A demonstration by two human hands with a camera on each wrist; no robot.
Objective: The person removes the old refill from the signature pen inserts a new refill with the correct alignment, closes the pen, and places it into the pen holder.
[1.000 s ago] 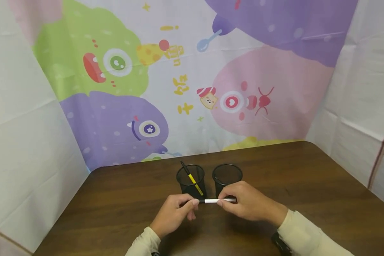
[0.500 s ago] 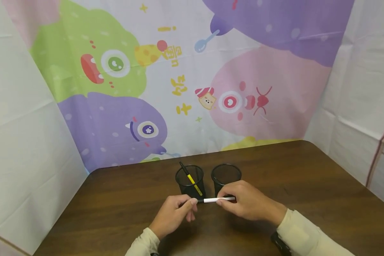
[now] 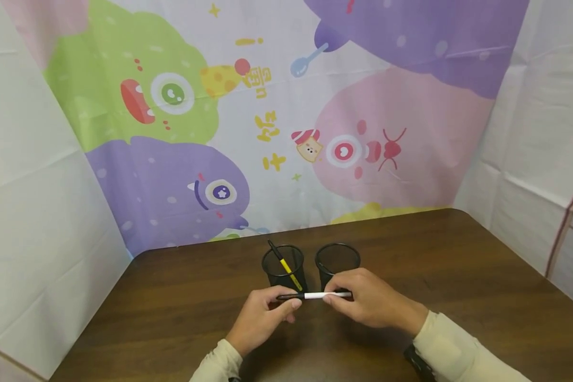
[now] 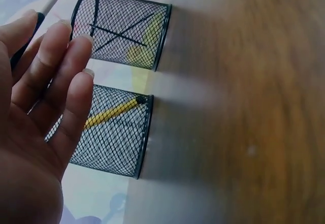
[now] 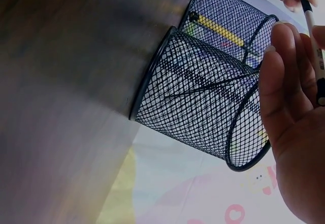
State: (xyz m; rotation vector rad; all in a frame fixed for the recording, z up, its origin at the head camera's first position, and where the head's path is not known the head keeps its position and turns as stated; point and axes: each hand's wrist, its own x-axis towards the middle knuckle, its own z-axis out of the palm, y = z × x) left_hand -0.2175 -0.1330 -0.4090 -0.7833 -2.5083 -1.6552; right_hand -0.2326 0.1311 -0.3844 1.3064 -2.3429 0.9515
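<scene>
Level above the table, a white pen with a black cap (image 3: 315, 295) spans both hands. My left hand (image 3: 261, 317) pinches its black-capped end between thumb and fingers. My right hand (image 3: 370, 298) grips the white barrel near its dark other end. Just beyond the hands, two black mesh pen cups (image 3: 273, 282) stand upright side by side. A yellow pen with a black end (image 3: 285, 266) leans in the left cup. The right cup (image 3: 326, 277) is partly hidden by my right hand; thin dark crossing lines (image 4: 119, 33) show through its mesh in the left wrist view, their nature unclear.
The dark wooden table (image 3: 172, 297) extends around the cups. A cartoon-printed cloth (image 3: 277, 201) hangs along its back edge, with white cloth walls (image 3: 520, 159) on both sides.
The pen and my left hand have risen slightly. My left fingers have shifted, and more of the black cap shows now. My right hand keeps its hold; the cups stay put.
</scene>
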